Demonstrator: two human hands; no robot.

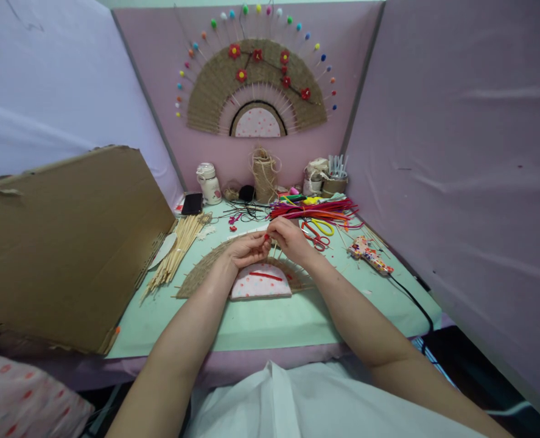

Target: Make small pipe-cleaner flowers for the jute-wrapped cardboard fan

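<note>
Both forearms (192,337) reach forward; over the twine fan (201,271), partly hiding it, left hand (246,249) and right hand (291,238) meet, each grip pinched tight on a small red piece (266,236), its shape hard to make out.

Just below the fingers (250,245), the fan (206,266) looks rough, matt and fibrous, like twine; its dotted half-round panel (260,289) seems soft, matt cloth, crossed by a fuzzy red strip (265,275). Left of the fingers lie dry, unvarnished wooden sticks (178,246) and, farther out, a smooth, dull cardboard sheet (69,243). Beyond the fingers stand a coarse, hairy twine spool (265,176) and a smooth, slightly shiny white bottle (209,184); fuzzy red stems (315,210) lie nearer. To their right, the red scissor handles (321,243) look like smooth plastic, the patterned glue gun (371,255) glossy. The worktop (260,334) is smooth and matt.
</note>
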